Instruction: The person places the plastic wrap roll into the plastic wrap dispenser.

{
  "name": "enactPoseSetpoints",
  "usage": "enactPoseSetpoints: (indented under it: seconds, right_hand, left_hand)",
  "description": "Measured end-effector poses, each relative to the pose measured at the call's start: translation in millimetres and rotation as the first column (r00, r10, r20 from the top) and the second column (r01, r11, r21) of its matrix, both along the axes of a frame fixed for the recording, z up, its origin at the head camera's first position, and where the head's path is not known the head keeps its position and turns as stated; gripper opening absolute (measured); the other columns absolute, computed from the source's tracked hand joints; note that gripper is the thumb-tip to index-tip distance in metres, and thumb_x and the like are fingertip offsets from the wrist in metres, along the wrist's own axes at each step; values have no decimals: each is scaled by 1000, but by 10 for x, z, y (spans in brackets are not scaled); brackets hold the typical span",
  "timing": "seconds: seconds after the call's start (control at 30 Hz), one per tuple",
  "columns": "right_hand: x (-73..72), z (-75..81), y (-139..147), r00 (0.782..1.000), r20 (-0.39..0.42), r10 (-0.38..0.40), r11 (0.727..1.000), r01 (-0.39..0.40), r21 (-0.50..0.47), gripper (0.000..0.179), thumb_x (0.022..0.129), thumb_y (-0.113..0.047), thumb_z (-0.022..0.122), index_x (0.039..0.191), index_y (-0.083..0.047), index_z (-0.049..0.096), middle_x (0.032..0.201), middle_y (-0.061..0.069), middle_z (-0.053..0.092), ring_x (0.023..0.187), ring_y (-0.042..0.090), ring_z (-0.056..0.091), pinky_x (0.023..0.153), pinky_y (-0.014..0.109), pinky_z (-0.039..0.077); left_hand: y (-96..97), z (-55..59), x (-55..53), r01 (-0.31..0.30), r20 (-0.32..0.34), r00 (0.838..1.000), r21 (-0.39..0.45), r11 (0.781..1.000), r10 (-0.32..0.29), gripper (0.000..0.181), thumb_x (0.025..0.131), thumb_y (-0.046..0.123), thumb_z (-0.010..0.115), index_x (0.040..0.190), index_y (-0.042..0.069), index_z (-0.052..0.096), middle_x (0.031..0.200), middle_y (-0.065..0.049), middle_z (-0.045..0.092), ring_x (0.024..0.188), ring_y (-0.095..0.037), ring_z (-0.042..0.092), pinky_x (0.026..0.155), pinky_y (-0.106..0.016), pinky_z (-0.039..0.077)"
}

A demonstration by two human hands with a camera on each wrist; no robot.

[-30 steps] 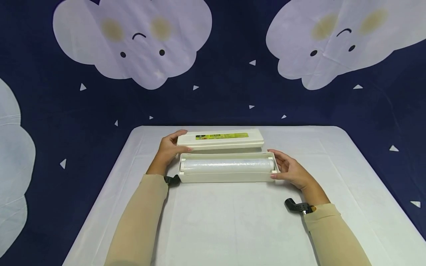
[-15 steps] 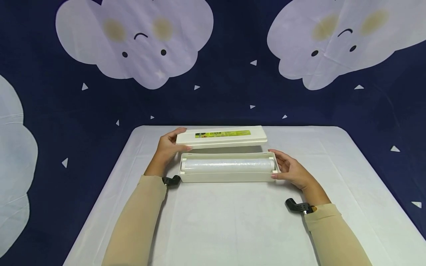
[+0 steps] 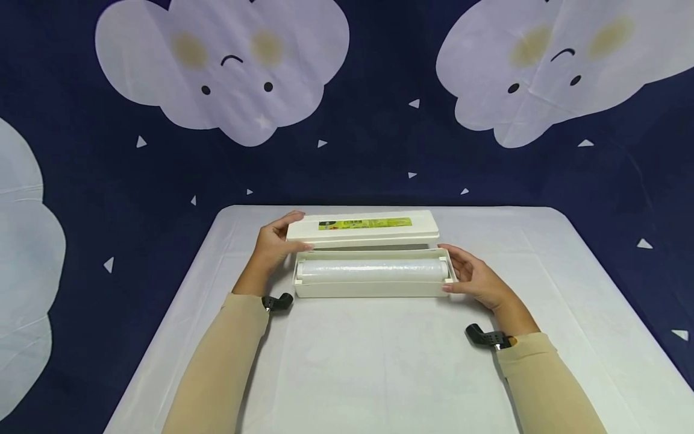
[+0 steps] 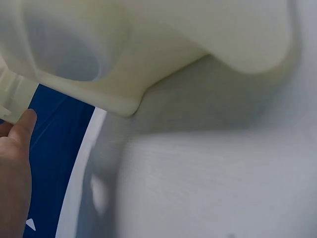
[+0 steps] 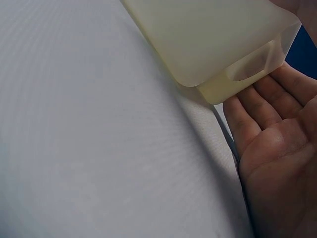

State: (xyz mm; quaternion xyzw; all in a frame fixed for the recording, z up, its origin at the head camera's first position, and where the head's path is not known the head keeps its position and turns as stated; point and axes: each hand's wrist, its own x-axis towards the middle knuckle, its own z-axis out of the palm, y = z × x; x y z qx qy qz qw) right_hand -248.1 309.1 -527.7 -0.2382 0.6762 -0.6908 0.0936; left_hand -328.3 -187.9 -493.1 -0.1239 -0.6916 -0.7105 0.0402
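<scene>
A long white box (image 3: pixel 374 290) lies on the table with its top off, and a roll of clear plastic wrap (image 3: pixel 374 269) sits inside it. Behind the box, my left hand (image 3: pixel 273 243) grips the left end of the white lid (image 3: pixel 379 239), thumb in front and fingers behind. The lid, which bears a yellow-green label (image 3: pixel 365 223), is held above the table, close to the box's back edge. At the box's right end, my right hand (image 3: pixel 477 279) holds the short wall between thumb and fingers. In the right wrist view, fingers (image 5: pixel 262 101) lie against that end of the box (image 5: pixel 213 39).
A white cloth covers the table (image 3: pixel 379 361). Beyond its far edge hangs a dark blue backdrop (image 3: pixel 379 157) with clouds and small triangles. A black wrist camera (image 3: pixel 279 302) sits on the left wrist, and another camera (image 3: pixel 485 337) on the right.
My left hand has raised the lid's right end and lowered it again, and the lid now lies slightly further right. My right hand has kept its hold on the box.
</scene>
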Motion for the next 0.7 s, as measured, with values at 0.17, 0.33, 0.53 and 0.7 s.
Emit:
enactPoseSetpoints:
  seconds: [0.17, 0.33, 0.53, 0.7]
  right_hand:
    - [13, 6, -7, 1000, 20, -19, 1000, 19, 19, 99, 76, 22, 80, 160, 10, 28, 164, 19, 36, 143, 10, 44, 110, 27, 45]
    - [24, 13, -19, 997, 39, -61, 997, 59, 45, 102, 74, 21, 82, 160, 6, 31, 164, 17, 36, 143, 9, 43, 112, 26, 43]
    - [17, -13, -18, 998, 22, -66, 997, 65, 42, 101, 74, 23, 81, 159, 11, 28, 160, 14, 42, 142, 9, 44, 113, 23, 39]
    - [13, -15, -18, 999, 8, -53, 998, 52, 35, 101, 74, 24, 80, 158, 13, 26, 158, 12, 43, 142, 8, 44, 114, 23, 38]
  left_hand:
    - [-6, 3, 50, -3, -9, 1000, 4, 1000, 3, 82, 58, -19, 95, 134, 0, 70, 149, -11, 58, 135, -24, 56, 105, -30, 51]
    - [-14, 18, 88, 13, -15, 1000, 27, 1000, -13, 82, 58, -21, 94, 134, -3, 69, 150, -16, 56, 135, -24, 56, 106, -30, 50]
    - [-6, 37, 132, 45, -48, 998, 54, 998, -42, 80, 59, -23, 92, 134, -5, 68, 150, -17, 56, 137, -25, 54, 108, -32, 49]
    - [4, 66, 187, 44, -60, 997, 56, 997, -41, 80, 60, -21, 92, 134, -2, 69, 149, -10, 57, 138, -25, 54, 108, -31, 49]
